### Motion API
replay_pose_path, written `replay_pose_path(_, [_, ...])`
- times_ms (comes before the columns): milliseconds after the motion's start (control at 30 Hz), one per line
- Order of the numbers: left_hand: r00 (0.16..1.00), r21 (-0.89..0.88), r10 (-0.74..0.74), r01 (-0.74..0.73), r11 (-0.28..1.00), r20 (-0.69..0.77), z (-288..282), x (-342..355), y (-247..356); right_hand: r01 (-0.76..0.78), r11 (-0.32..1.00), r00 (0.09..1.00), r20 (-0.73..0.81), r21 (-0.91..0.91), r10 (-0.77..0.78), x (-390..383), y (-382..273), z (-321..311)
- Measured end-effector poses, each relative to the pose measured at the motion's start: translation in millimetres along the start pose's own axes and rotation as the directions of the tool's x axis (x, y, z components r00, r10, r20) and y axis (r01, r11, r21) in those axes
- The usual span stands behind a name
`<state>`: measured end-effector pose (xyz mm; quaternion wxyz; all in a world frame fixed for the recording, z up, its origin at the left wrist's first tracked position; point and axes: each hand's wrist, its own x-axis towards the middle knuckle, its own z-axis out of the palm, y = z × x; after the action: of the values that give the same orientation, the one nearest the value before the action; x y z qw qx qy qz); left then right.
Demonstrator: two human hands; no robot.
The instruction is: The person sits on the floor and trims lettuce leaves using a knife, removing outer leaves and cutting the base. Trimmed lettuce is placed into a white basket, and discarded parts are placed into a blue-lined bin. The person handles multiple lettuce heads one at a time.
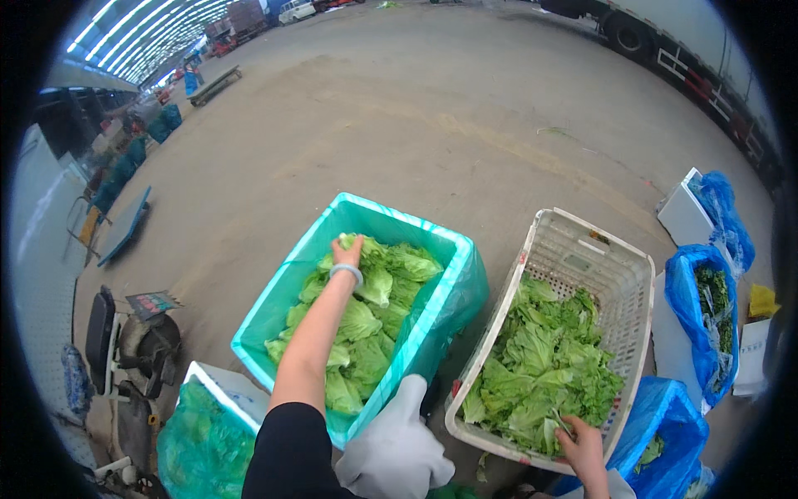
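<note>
My left hand (347, 252), with a pale bangle at the wrist, reaches to the far part of a box lined with teal plastic (287, 274). Its fingers are closed on a head of lettuce (376, 285) at the top of the pile. More green lettuce heads (359, 320) fill the box below. To the right stands a white plastic crate (619, 333) of loose lettuce leaves (532, 366). At its near right corner my right hand (582, 447) has its fingers pinched on a thin, pale object, too small to name, just above the leaves.
Blue-lined boxes of greens (680, 312) line the right side. A green plastic bag (208, 441) sits at the lower left by a vehicle with a black seat (101, 333). Light grey cloth (397, 449) lies between box and crate. A truck (648, 41) stands far right.
</note>
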<state>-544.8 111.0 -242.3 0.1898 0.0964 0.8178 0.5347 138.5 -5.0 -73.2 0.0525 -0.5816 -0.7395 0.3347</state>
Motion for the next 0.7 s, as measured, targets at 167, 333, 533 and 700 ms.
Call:
replay_pose_path(167, [0.997,0.608,0.025,-0.061,0.792,0.068,91,7,12,-0.021,0.996,0.999,0.042,-0.082,0.024,-1,12,11])
replay_pose_path(333, [0.971,0.893,0.112,-0.24,0.382,0.213,82,2,-17,0.088,0.995,0.993,0.082,-0.041,-0.084,6,-7,11])
replay_pose_path(533, [0.727,0.734,0.49,-0.64,0.228,0.481,55,-52,28,-0.177,0.945,0.983,0.087,0.274,0.159,3,-14,0])
replay_pose_path(700, [0.083,-0.187,0.551,-0.89,0.416,0.831,34,-263,124,0.022,0.995,0.983,-0.18,-0.097,-0.039,-6,-30,-3])
